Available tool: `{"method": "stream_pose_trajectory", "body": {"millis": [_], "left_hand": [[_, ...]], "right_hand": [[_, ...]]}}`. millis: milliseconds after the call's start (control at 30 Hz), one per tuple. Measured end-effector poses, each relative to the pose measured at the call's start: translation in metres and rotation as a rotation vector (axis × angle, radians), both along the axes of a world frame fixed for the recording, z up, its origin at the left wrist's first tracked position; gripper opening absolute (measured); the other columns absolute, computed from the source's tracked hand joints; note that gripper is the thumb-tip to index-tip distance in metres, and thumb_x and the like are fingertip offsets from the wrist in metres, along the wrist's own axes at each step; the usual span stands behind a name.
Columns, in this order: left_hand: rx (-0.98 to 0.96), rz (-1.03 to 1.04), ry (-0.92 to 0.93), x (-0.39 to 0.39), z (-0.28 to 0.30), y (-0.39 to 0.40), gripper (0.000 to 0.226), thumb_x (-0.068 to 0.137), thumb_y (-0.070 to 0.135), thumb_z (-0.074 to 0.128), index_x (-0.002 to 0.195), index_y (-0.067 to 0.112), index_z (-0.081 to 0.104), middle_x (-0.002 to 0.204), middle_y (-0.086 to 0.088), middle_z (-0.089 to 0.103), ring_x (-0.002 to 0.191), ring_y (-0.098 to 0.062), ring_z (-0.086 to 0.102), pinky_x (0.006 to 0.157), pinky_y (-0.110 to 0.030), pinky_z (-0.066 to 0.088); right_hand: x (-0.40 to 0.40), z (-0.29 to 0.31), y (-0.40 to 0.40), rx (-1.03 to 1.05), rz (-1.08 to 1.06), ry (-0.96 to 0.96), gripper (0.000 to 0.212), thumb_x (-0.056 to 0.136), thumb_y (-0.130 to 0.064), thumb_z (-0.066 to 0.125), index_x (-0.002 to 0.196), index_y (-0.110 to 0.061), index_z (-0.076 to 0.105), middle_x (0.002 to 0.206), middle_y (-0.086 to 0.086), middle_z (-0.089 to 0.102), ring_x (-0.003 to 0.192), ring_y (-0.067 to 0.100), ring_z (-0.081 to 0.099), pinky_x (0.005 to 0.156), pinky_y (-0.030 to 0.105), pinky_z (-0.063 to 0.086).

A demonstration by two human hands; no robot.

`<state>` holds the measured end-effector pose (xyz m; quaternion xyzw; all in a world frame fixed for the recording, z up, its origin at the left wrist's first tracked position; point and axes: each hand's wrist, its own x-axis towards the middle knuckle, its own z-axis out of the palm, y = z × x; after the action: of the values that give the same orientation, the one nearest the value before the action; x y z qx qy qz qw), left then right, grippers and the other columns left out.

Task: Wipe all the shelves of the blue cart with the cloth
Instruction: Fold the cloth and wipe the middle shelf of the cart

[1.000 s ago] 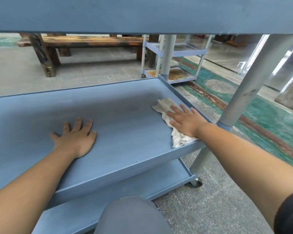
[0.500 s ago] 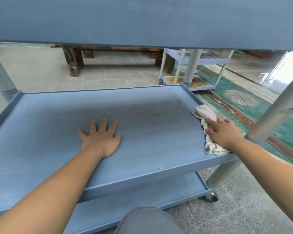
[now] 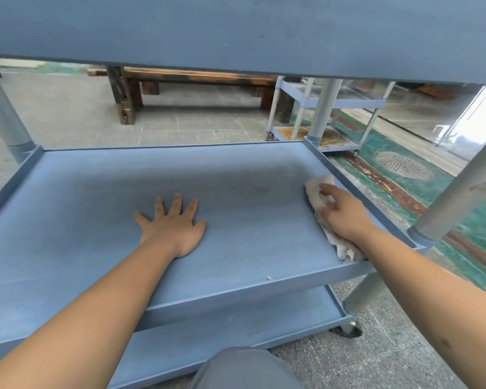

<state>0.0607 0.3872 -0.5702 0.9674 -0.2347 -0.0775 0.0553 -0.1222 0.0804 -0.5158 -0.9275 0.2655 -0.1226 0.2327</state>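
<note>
The cloth (image 3: 327, 217) is a crumpled, off-white rag lying along the right edge of the blue cart's middle shelf (image 3: 236, 220), pushed up against the low raised rim there and reaching almost to the front lip. The right hand (image 3: 344, 213) rests on top of it, fingers stretched forward and pressing the rag down against the shelf rather than bunching it in a fist. The left hand (image 3: 173, 224) lies flat and relaxed near the middle of the same shelf, fingers spread, holding nothing, well apart from the rag.

The blue cart (image 3: 236, 23) has its top shelf hanging across the upper part of the view, and the bottom shelf (image 3: 236, 329) shows below the middle one. Grey posts stand at the corners, and a caster (image 3: 348, 331) sits under the near right post. A knee in grey fabric (image 3: 244, 369) pokes in at the lower edge.

Beyond the cart, a dark wooden bench (image 3: 197, 80) stands on the stone floor. To its right is a smaller pale cart (image 3: 328, 119) on wheels, beside a worn green carpet (image 3: 404, 175) with a pale round motif.
</note>
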Motion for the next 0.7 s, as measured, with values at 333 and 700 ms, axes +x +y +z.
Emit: {"method": "stream_pose_trajectory", "body": {"millis": [333,700], "left_hand": [[-0.31,-0.057,0.203,-0.007,0.031,0.011,0.057,0.089,0.06,0.044,0.141,0.038,0.043,0.156,0.011,0.031,0.147,-0.021,0.017,0.116,-0.051,0.009],[-1.39,-0.007,0.774,-0.06,0.064,0.029,0.097,0.086,0.014,0.07,0.153,0.035,0.003,0.142,-0.001,0.05,0.105,-0.017,0.068,0.079,-0.037,0.058]], "right_hand": [[0.07,-0.004,0.122,0.496,0.124,-0.162,0.102,0.073,-0.018,0.083,0.153,-0.021,0.02,0.148,0.008,0.039,0.129,0.019,0.045,0.096,0.027,0.037],[0.082,0.032,0.197,1.241,0.403,-0.46,0.063,0.081,0.019,0.056,0.131,-0.018,0.053,0.111,0.018,0.061,0.089,0.031,0.07,0.077,0.041,0.059]]}}
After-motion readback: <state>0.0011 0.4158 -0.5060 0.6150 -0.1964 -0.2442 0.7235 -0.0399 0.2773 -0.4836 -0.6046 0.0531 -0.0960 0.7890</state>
